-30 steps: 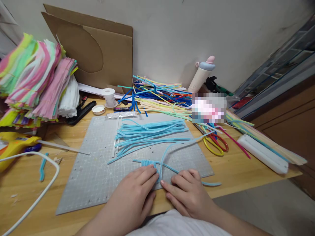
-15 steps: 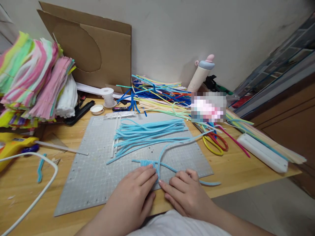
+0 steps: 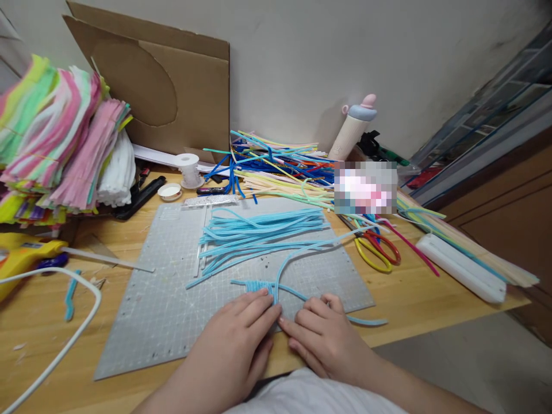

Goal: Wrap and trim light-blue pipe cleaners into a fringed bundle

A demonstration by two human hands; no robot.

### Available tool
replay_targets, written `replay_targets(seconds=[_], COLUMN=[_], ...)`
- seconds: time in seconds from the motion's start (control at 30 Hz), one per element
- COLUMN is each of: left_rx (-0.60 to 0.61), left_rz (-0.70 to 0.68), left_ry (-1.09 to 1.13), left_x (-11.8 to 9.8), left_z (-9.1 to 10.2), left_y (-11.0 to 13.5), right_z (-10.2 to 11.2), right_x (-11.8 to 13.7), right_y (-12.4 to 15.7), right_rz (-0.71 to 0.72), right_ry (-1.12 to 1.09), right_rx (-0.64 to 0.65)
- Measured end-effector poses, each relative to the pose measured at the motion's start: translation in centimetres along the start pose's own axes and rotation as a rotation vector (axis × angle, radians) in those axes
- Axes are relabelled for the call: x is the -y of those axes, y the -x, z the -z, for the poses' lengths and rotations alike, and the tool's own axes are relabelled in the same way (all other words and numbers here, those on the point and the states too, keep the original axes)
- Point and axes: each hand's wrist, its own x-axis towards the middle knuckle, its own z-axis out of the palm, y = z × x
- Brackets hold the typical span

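Note:
A light-blue pipe cleaner [image 3: 257, 285] is wound in close turns around a straight blue core stem [image 3: 293, 293] near the front of the cutting mat. My left hand [image 3: 245, 322] presses its fingers together over these turns and hides their lower part. From the winding, a loose length [image 3: 280, 270] of pipe cleaner rises and curves off to the right. My right hand [image 3: 325, 333] is closed, its index fingertip at the lower end of this strand, against my left fingertips. What lies beneath the fingers is hidden. Behind both hands lies a row of light-blue pipe cleaners [image 3: 263, 227].
The grey cutting mat [image 3: 146, 310] lies on a wooden table [image 3: 414, 307]. Scissors [image 3: 374, 259] and a white case [image 3: 459, 267] lie to the right, a yellow glue gun [image 3: 30, 253] to the left. Colourful pipe cleaner bundles [image 3: 52, 132], a bottle [image 3: 351, 132] and cardboard [image 3: 198, 92] stand behind.
My left index finger has slid slightly right and down, over the foot of the loose strand. The strand's lower part has shifted a little left. My right hand has barely moved.

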Motion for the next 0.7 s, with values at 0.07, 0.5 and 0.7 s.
replay_targets(seconds=[0.07, 0.5, 0.7], left_rx=[0.009, 0.073, 0.043], left_rz=[-0.011, -0.103, -0.12], left_ry=[-0.02, -0.217, -0.255], left_x=[0.0, 0.4, 0.5], left_z=[0.0, -0.4, -0.6], left_y=[0.0, -0.1, -0.4], right_z=[1.0, 0.5, 0.4], right_x=[-0.2, -2.4, -2.6], right_y=[-0.6, -5.5, -5.9], right_rz=[-0.005, -0.278, -0.272], right_ry=[-0.085, -0.175, -0.126], right_rx=[0.067, 0.15, 0.166])
